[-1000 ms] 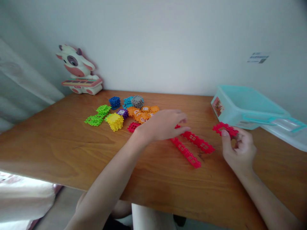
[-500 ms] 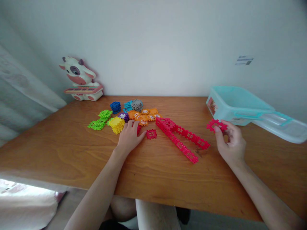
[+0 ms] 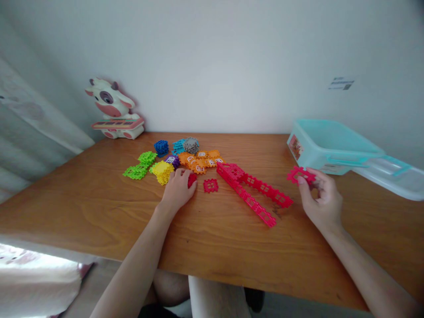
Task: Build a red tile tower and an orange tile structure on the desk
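My right hand (image 3: 320, 194) pinches a red window-shaped building tile (image 3: 301, 175) between thumb and fingers, above the table's right part. Closed around some red building tiles (image 3: 191, 179), my left hand (image 3: 179, 186) rests on the table; most of those tiles are hidden under its fingers. A single red tile (image 3: 211, 185) lies flat just right of that hand. Between the hands is a red joined structure (image 3: 255, 194), with two long strips spreading toward me from a linked end. Orange tiles (image 3: 200, 162) and a yellow stack (image 3: 163, 171) lie close to my left fingers.
Green tiles (image 3: 140, 164), a dark blue stack (image 3: 161, 148), light blue tiles (image 3: 178, 146), a grey stack (image 3: 191, 145) and a purple stack (image 3: 172, 160) sit farther back. A cow toy keyboard (image 3: 115, 110) stands at left, a turquoise bin (image 3: 334, 141) with a clear lid (image 3: 391, 176) at right.
My left thumb has drawn in toward the fingers, away from the single red tile, closing on the red tiles. My right hand still holds its tile. The view has shifted slightly.
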`<action>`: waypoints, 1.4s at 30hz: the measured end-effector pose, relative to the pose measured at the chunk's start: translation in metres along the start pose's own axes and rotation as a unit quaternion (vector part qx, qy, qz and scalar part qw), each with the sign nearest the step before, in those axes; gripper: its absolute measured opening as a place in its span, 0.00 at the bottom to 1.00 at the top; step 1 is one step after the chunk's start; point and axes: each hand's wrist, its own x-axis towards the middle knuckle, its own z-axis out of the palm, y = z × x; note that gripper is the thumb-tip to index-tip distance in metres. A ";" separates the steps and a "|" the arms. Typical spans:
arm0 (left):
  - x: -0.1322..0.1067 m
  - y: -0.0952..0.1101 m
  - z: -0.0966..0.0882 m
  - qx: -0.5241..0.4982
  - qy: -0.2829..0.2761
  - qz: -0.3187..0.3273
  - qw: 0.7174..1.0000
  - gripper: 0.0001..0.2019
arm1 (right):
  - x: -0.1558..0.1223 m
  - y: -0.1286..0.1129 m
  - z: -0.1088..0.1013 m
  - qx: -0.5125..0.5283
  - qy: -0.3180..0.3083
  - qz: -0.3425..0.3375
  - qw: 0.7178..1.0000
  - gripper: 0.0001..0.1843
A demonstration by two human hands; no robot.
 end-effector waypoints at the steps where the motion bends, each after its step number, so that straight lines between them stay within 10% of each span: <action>1: 0.000 0.000 0.000 -0.006 -0.003 0.002 1.000 0.16 | 0.000 0.000 0.000 -0.003 0.000 -0.002 1.000 0.25; 11: 0.002 0.009 -0.006 -0.164 0.052 -0.009 0.985 0.14 | 0.002 -0.004 -0.001 -0.006 0.006 -0.034 0.999 0.22; 19: 0.002 0.041 -0.013 -0.591 -0.034 -0.088 0.801 0.21 | 0.003 -0.009 -0.002 -0.018 0.002 -0.037 0.999 0.22; 29: -0.003 0.044 -0.012 -0.644 -0.083 -0.092 0.755 0.20 | 0.001 -0.008 -0.001 -0.003 -0.002 -0.038 0.999 0.23; 36: -0.003 0.041 0.004 -0.595 -0.078 -0.028 0.800 0.21 | -0.001 -0.005 0.000 -0.004 -0.007 -0.036 0.999 0.23; 42: -0.014 0.051 0.008 -0.432 -0.037 0.222 0.873 0.14 | 0.000 -0.014 0.001 0.034 -0.001 -0.025 0.999 0.21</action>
